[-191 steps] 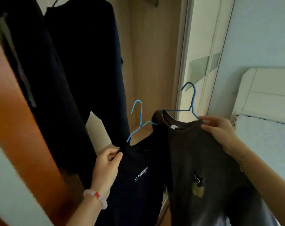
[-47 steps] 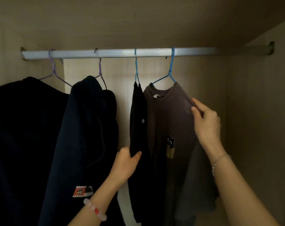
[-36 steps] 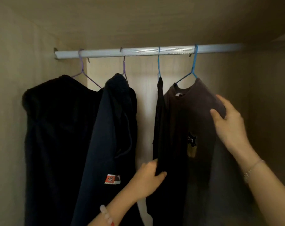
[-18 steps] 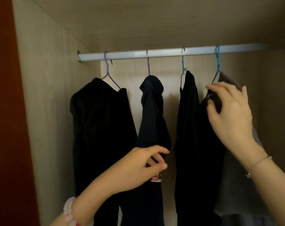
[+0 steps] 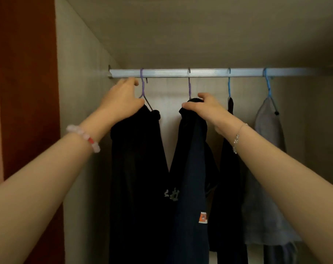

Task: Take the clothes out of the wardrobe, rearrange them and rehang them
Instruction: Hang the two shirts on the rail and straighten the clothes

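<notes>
Four garments hang from the silver rail [image 5: 209, 72] inside the wardrobe. At the far left, a black garment [image 5: 137, 168] hangs on a purple hanger [image 5: 142, 86]. My left hand [image 5: 121, 100] closes over its left shoulder, just below the rail. To its right a navy garment [image 5: 190, 168] with an orange label hangs on a second purple hanger [image 5: 189, 88], and my right hand [image 5: 205, 107] pinches its top at the hanger's neck. Further right, a black T-shirt [image 5: 229, 178] and a grey-brown T-shirt [image 5: 266, 140] hang on blue hangers.
The wardrobe's pale left wall [image 5: 81, 130] stands close beside the black garment, with a reddish-brown door edge [image 5: 26, 111] further left. The wardrobe ceiling [image 5: 200, 35] lies low above the rail. A gap shows between the two T-shirts.
Both hands have moved up and left. The left went from the navy garment's lower part to the black garment's shoulder. The right left the grey-brown T-shirt and took the navy garment's top.
</notes>
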Tool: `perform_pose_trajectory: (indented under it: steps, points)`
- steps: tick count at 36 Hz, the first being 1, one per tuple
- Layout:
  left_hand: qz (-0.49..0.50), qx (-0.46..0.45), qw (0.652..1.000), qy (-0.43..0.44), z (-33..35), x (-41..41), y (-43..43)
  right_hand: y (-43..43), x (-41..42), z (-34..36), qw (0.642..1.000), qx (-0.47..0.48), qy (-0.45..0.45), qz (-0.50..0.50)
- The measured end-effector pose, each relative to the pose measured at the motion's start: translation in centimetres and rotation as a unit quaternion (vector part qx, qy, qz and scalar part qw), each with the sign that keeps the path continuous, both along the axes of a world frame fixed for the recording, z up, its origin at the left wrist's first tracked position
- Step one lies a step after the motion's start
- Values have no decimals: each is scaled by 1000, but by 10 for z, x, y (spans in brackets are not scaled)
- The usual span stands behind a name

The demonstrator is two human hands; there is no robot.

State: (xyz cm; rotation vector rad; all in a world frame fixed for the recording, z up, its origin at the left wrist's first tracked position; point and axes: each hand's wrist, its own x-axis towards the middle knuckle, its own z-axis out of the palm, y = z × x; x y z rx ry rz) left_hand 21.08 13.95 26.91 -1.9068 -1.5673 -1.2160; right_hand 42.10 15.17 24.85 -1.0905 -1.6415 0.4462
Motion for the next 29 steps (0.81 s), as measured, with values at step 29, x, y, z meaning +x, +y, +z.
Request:
perform_pose_trajectory:
  steps: [29]
  points:
    - [-163,-154,905,-360,-14,-9,46,62,39,45,992,-78,96,-33]
